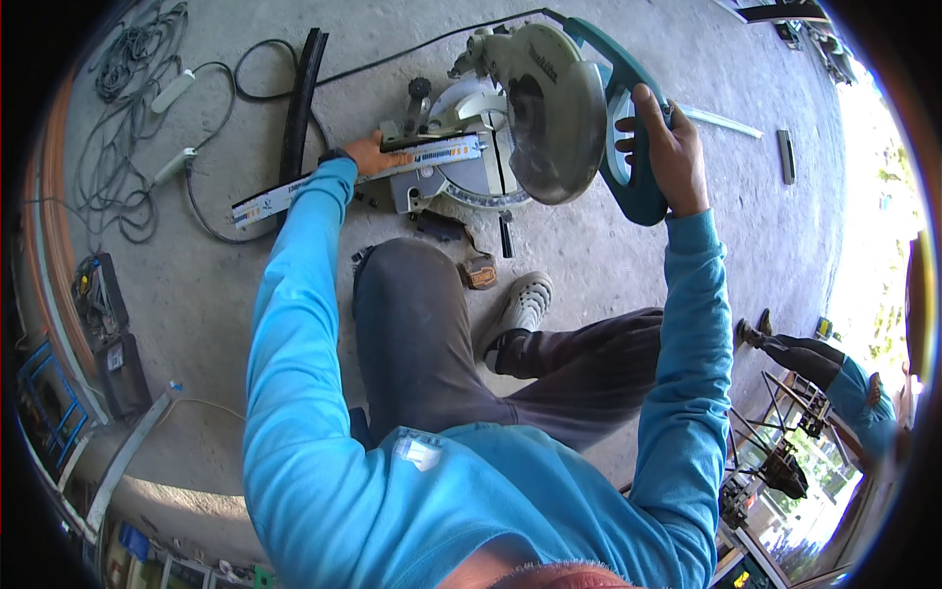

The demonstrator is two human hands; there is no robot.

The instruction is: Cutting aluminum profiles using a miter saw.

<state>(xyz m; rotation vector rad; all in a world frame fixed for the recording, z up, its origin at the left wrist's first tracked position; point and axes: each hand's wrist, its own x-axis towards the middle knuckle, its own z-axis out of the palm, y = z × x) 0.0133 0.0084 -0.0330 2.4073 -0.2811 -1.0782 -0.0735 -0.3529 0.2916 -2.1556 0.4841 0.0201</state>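
A miter saw with a teal handle (636, 196) stands on the concrete floor in front of me, its head raised. My right hand (672, 152) is wrapped round that handle, at the right of the round blade guard (559, 118). Across the saw's left side and up to the turntable (471, 177) lies a long aluminium profile (446, 149) covered in printed white film. My left hand (371, 155) grips this profile beside the fence, and its far-left end sticks out past my forearm. The blade is mostly hidden by the guard.
A long dark bar (300, 108) lies left of the saw, near tangled grey cable (132, 59) and a white socket block (173, 90). A tape measure (479, 273) lies near my shoe. An open toolbox (123, 373) is at left; another person (834, 368) is at right.
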